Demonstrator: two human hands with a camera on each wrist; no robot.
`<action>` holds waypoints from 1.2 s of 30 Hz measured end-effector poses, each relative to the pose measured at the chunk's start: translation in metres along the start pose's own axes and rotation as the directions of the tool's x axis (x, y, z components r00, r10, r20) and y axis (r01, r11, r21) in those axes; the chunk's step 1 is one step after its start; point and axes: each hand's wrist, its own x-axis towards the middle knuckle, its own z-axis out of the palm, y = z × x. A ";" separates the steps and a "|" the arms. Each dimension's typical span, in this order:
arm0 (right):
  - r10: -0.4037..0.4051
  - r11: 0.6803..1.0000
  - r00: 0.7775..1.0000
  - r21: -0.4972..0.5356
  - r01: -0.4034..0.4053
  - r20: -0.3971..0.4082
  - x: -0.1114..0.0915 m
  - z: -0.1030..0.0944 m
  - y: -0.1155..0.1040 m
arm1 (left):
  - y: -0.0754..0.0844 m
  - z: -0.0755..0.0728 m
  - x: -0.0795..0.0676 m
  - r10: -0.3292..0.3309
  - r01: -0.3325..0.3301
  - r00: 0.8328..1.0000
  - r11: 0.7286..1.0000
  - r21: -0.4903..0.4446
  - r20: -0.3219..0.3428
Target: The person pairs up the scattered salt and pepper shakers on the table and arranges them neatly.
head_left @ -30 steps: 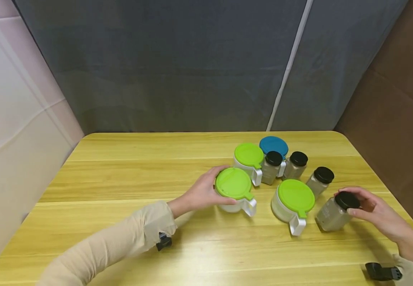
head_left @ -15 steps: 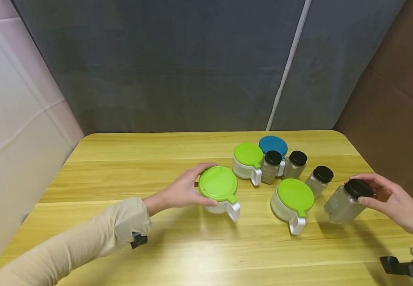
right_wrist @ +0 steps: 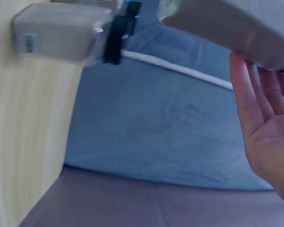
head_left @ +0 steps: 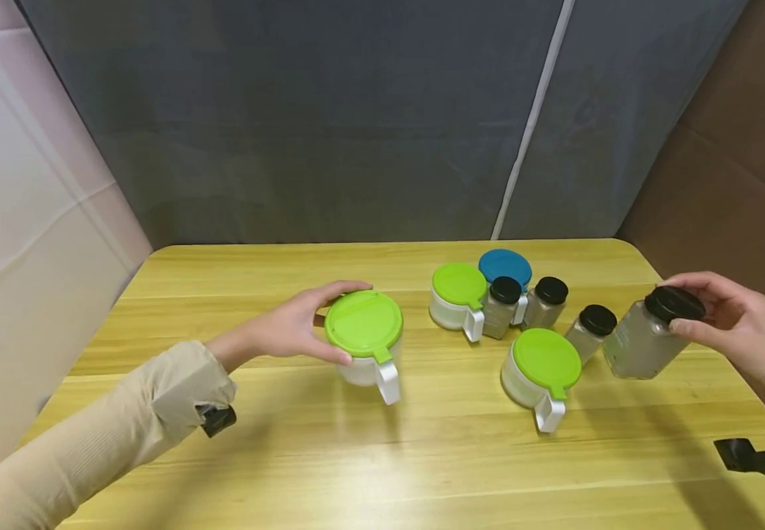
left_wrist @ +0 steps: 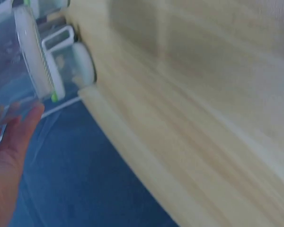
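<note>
My left hand (head_left: pixel 289 327) grips a seasoning jar (head_left: pixel 364 324) with a green lid and a white handle, thumb in front and fingers behind. In the left wrist view its clear body (left_wrist: pixel 7 61) sits against my fingers (left_wrist: pixel 23 127). At the right, my right hand (head_left: pixel 746 331) holds a clear jar with a black lid (head_left: pixel 643 342) near its top, tilted and raised over the table. The right wrist view shows that jar's pale body (right_wrist: pixel 241 30) above my fingers (right_wrist: pixel 248 101), its lid mostly cut off.
Between my hands stand two more green-lidded jars (head_left: pixel 459 285) (head_left: pixel 546 358) and a blue-lidded jar (head_left: pixel 505 267) behind. Three smaller black-lidded jars (head_left: pixel 500 313) (head_left: pixel 548 302) (head_left: pixel 590 331) stand among them. The wooden table (head_left: pixel 256 442) ends at a dark curtain (head_left: pixel 322 147).
My left hand has carried the green-lidded jar leftward, away from the others. My right hand has lifted the black-lidded jar and moved it right and farther back. The other jars stay put.
</note>
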 end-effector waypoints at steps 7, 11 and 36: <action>-0.042 0.995 0.999 -0.090 0.045 0.026 0.027 0.005 -0.023 | 0.008 -0.025 -0.012 -0.006 0.004 0.999 1.000 0.030 0.042; -0.018 1.000 0.998 -0.012 0.019 0.064 0.042 0.013 -0.037 | 0.010 -0.038 -0.019 -0.025 0.023 0.998 0.999 0.043 0.050; -0.097 0.981 0.969 0.189 0.053 0.228 0.092 0.115 -0.061 | -0.004 -0.058 -0.035 -0.042 0.042 0.994 0.999 -0.004 0.102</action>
